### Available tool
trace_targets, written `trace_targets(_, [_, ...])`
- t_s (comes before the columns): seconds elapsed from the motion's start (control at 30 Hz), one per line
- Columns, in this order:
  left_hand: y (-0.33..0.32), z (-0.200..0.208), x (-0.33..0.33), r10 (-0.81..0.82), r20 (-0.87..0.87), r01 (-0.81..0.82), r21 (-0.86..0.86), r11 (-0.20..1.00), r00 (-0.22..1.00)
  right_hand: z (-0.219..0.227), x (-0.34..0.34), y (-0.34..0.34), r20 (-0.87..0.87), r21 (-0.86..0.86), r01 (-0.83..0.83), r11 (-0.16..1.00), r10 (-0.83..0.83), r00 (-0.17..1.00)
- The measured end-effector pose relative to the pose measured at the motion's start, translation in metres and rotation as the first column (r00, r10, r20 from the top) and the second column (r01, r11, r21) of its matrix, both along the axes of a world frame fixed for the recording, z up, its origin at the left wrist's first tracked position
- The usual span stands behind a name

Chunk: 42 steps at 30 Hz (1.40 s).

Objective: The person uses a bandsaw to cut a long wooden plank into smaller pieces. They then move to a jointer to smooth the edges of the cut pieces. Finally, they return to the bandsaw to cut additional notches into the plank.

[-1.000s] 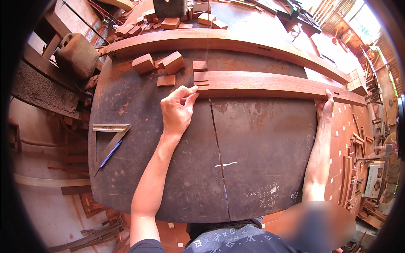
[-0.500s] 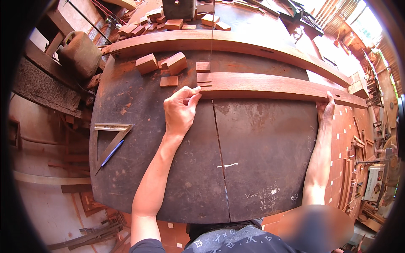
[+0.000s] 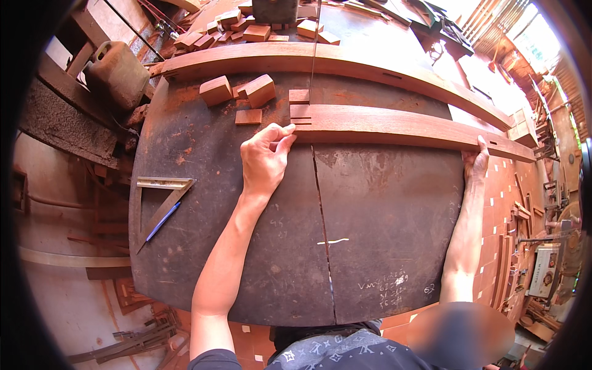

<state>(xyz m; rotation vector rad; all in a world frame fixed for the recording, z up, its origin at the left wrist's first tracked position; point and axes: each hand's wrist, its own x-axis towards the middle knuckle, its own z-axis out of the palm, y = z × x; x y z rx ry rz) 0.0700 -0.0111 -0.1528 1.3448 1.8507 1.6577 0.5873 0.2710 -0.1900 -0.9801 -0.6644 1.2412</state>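
Observation:
A long reddish-brown wooden beam lies across the dark metal saw table, its right part reaching past the table's edge. Thin parallel slots show in its left end, and a small mortise is near its right end. My left hand is closed at the beam's near left corner, thumb and forefinger pinching it. Farther right, my right hand grips the beam with the thumb up on its face; its other fingers are mostly hidden. The thin saw blade stands upright by the beam's far edge, close to the slotted end.
Behind lies a second long beam. Loose wood blocks sit left of the blade, with a small block against the beam's far left end. A set square and a blue pen rest at the table's left. Offcuts are piled at the back.
The whole view has shifted very slightly. Both hands keep their hold, and I see no clear movement of the beam.

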Motion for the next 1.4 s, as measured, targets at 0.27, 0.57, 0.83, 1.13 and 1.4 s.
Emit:
trace_targets(0.27, [0.002,-0.003,-0.001,0.007,0.003,-0.007,0.005,1.000,1.000,0.002,-0.003,-0.005,0.027,0.004,-0.013,1.000,0.013,1.000])
trace_targets(0.57, [0.004,-0.002,0.001,0.031,0.012,-0.031,0.018,0.999,0.999,0.002,-0.002,-0.005,0.021,-0.011,-0.018,1.000,0.018,1.000])
trace_targets(0.83, [0.006,0.005,-0.001,0.014,0.007,-0.013,-0.079,0.997,1.000,0.001,-0.002,-0.004,0.018,0.009,0.001,1.000,-0.001,1.000])
trace_targets(1.13, [0.009,0.002,-0.002,0.017,0.028,-0.016,-0.040,0.999,0.999,0.003,-0.006,-0.006,0.023,-0.001,0.010,1.000,-0.010,1.000])
trace_targets(1.4, [0.009,-0.005,-0.004,0.022,0.031,-0.022,0.021,1.000,0.999,0.004,-0.006,-0.006,0.049,-0.003,0.010,1.000,-0.010,0.999])
